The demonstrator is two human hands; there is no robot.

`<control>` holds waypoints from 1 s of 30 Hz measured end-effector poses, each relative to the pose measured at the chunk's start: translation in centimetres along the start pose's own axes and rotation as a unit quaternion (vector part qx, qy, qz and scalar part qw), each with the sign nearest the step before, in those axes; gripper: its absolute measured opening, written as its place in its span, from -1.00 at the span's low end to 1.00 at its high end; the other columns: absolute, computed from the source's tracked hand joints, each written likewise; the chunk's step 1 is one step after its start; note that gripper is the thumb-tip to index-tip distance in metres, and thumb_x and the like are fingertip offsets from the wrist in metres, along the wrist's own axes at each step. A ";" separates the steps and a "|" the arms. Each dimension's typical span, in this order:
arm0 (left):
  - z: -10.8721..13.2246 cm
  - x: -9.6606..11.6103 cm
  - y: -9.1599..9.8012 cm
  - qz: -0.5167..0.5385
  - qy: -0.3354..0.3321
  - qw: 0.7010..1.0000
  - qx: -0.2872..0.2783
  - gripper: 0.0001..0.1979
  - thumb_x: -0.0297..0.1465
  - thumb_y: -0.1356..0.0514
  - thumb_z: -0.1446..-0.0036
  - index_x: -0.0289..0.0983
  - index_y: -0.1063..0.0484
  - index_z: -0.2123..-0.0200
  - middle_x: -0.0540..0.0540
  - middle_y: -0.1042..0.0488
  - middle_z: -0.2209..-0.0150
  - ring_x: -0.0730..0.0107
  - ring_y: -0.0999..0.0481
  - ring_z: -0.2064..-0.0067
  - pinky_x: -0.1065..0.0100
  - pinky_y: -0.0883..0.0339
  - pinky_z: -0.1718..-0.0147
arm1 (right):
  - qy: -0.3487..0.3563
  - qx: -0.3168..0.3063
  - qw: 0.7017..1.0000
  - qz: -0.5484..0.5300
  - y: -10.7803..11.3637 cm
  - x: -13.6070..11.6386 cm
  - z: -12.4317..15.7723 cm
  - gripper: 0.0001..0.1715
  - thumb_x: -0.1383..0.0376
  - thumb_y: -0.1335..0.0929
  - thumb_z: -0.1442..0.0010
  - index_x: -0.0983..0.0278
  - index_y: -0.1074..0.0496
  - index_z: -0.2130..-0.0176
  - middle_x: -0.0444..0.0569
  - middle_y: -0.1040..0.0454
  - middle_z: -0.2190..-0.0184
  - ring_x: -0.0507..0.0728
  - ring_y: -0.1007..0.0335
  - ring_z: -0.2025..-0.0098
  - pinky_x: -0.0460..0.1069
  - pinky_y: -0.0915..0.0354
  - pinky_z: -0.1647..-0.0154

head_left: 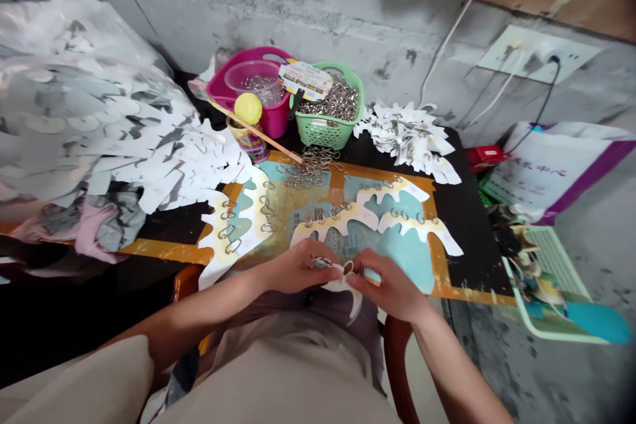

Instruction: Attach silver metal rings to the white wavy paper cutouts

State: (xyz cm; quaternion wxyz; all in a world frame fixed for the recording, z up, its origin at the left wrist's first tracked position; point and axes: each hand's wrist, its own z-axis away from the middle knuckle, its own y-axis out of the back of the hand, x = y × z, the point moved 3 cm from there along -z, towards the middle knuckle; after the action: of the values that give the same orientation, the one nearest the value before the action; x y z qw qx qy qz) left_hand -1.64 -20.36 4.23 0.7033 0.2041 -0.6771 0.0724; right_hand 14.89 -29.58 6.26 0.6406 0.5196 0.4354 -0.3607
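Close to my body, at the table's front edge, my left hand (311, 267) and my right hand (385, 283) pinch a white cut-out strip (355, 301) between them. A metal ring (348, 268) shows at the fingertips of both hands. Part of the strip is hidden by my fingers. Beyond my hands lie similar scalloped white strips with metal rings along their glue-stained edges: one in the middle (338, 224), two at the right (395, 189), and two at the left (259, 212). A loose pile of metal rings (313, 169) lies at the back of the work mat.
A green basket (325, 131) of metal rings and a pink basket (275, 120) stand at the back, beside a yellow-topped can (248, 129) with a wooden stick (268, 139). White cut-outs (163, 152) heap up at left, more (410, 139) at right. A pale green bin (561, 258) stands right.
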 end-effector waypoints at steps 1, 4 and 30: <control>0.1 0.1 -0.2 0.049 0.007 0.999 -0.010 -0.68 -0.18 -0.20 -0.21 -0.32 -0.45 0.43 -0.01 -0.38 0.50 0.45 -0.32 0.42 0.40 -0.15 0.42 | 0.022 -0.021 0.999 -0.029 -0.2 -0.2 -0.1 -0.70 0.14 -0.33 -0.31 0.23 -0.35 0.41 -0.08 -0.39 0.39 0.12 -0.30 0.28 0.00 -0.21 0.19; 0.5 0.1 -1.2 0.196 0.025 0.980 -0.022 -0.56 -0.09 -0.22 -0.15 -0.31 -0.33 0.58 0.04 -0.21 0.57 0.50 -0.15 0.50 0.38 -0.02 0.49 | 0.087 -0.035 0.985 -0.147 -1.1 -0.4 -0.1 -0.56 0.03 -0.32 -0.30 0.22 -0.32 0.50 -0.06 -0.38 0.42 0.15 -0.27 0.26 0.05 -0.21 0.13; 0.3 -1.7 -4.1 0.164 0.092 0.965 0.180 -0.47 -0.04 -0.23 -0.14 -0.27 -0.12 0.60 0.12 -0.10 0.65 0.60 -0.11 0.58 0.50 0.02 0.60 | 0.054 0.210 0.974 -0.062 -2.1 0.7 1.5 -0.69 0.18 -0.34 -0.31 0.27 -0.33 0.43 -0.10 -0.29 0.46 0.09 -0.19 0.36 -0.03 -0.09 0.35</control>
State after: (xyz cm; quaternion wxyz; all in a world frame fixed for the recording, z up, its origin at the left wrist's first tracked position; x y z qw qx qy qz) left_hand -0.51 -23.91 1.83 0.6929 0.2060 -0.6090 0.3264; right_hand 13.51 -31.44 5.01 0.4693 0.6327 0.4154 -0.4548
